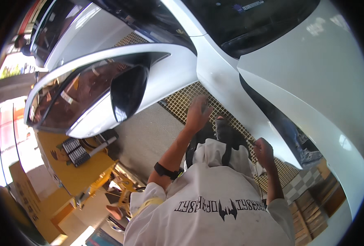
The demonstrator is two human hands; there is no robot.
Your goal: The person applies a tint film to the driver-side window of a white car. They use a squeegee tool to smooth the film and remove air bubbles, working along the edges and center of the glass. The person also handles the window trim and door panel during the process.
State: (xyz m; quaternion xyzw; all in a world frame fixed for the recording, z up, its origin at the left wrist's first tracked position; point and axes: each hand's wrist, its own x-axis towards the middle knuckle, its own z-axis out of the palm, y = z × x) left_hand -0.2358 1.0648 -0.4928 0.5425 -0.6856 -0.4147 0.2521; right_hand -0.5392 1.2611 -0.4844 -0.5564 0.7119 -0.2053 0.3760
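Note:
My left hand (198, 114) is raised over the yellow floor grating, beside the white car's front fender (227, 90). Its fingers are blurred, but thumb and fingers look apart with nothing visible between them. A black band (165, 170) circles that forearm. Close to the lower end of the fender, my right hand (265, 153) is closed in a fist. Something thin and dark seems to stick out of it toward the left; its kind is too small to make out. The car's white door (165, 69) stands swung out to the left, with a black side mirror (129, 92).
A white hood (313, 65) and the windshield (256, 24) fill the upper right. At left stands a yellow cart (61, 158) carrying a striped black-and-white item (76, 151). Yellow grating (186, 96) covers part of the floor. Wooden slats (307, 213) lie at lower right.

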